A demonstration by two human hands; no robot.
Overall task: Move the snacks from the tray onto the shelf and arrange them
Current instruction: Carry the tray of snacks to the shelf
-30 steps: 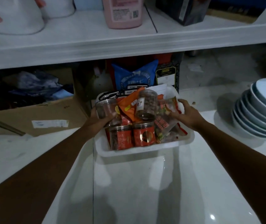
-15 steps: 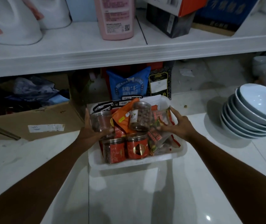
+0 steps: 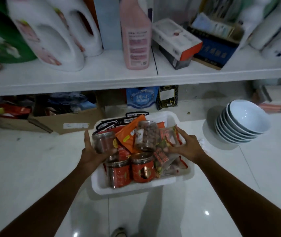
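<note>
A white foam tray full of snacks sits low in front of the white shelf. It holds two red-labelled jars at the front, a clear jar of nuts lying on an orange pouch, and black-and-white packets at the back. My left hand grips a small clear jar at the tray's left side. My right hand pinches a clear red-printed packet at the tray's right side.
White detergent jugs, a pink bottle and boxes stand on the shelf. Below it are a cardboard box, a blue bag and a black packet. Stacked bowls stand on the right.
The view has tilted up, so more of the shelf shows and the tray sits lower in the frame. Both hands keep their places at the tray's sides.
</note>
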